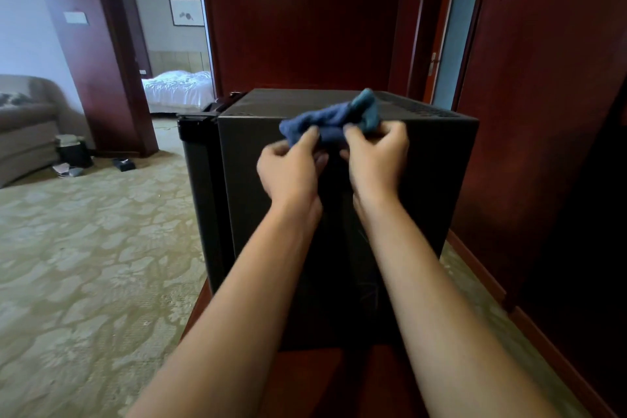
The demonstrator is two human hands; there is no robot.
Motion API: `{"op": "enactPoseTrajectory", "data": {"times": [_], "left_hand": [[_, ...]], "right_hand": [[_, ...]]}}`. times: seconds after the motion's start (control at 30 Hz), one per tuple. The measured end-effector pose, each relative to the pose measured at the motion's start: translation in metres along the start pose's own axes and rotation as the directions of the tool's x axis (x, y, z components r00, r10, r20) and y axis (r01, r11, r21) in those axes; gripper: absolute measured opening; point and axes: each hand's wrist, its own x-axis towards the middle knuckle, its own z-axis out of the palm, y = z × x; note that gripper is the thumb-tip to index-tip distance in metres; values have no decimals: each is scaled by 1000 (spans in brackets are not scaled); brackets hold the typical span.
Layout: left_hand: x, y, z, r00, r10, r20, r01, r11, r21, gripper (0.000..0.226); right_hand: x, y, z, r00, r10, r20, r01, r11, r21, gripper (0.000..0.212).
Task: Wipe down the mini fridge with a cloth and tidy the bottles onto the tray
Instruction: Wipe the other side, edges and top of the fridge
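A: Status on hands?

B: Left hand (pixel 291 169) and right hand (pixel 377 159) are both gripping the crumpled blue terry cloth (pixel 334 120). Fingers (pixel 311 136) are curling round its lower folds, a bunch in each hand. Nothing else is being held.

A: Where's the cloth sitting?

B: It's bunching up at the front top edge of the dark boxy mini fridge (pixel 437 163), part of it lying over the vented top panel, the rest hanging in front of the near face.

A: Fridge position?

B: It's standing on a reddish-brown wooden surface (pixel 307 380), backing toward dark red wood panelling (pixel 305 17).

A: Anything else around?

B: Patterned beige carpet (pixel 88 265) on the left, grey sofa (pixel 25 125) at far left, a bed with white sheets (pixel 176 85) showing through the doorway.
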Motion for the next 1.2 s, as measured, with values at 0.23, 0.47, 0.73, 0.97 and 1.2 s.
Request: {"op": "enactPoseTrajectory", "data": {"times": [0.23,0.47,0.73,0.97,1.2], "left_hand": [[2,-24,-20,978,204,35,-202,906,372,25],[-20,-91,-90,987,95,-126,-15,853,522,20],[-9,-63,-54,983,167,-74,-128,919,372,21],[-7,-52,-21,971,224,-84,-197,949,248,25],[-18,-70,19,980,187,64,-197,912,359,27]], "right_hand": [[-7,23,-18,1000,-8,17,9,998,-67,24],[-57,94,-44,991,137,8,-131,965,-227,24],[-34,51,-36,999,-42,-3,39,953,-299,20],[-10,19,-32,976,-200,84,217,925,-313,18],[31,21,-72,984,-178,15,175,938,-301,19]]}}
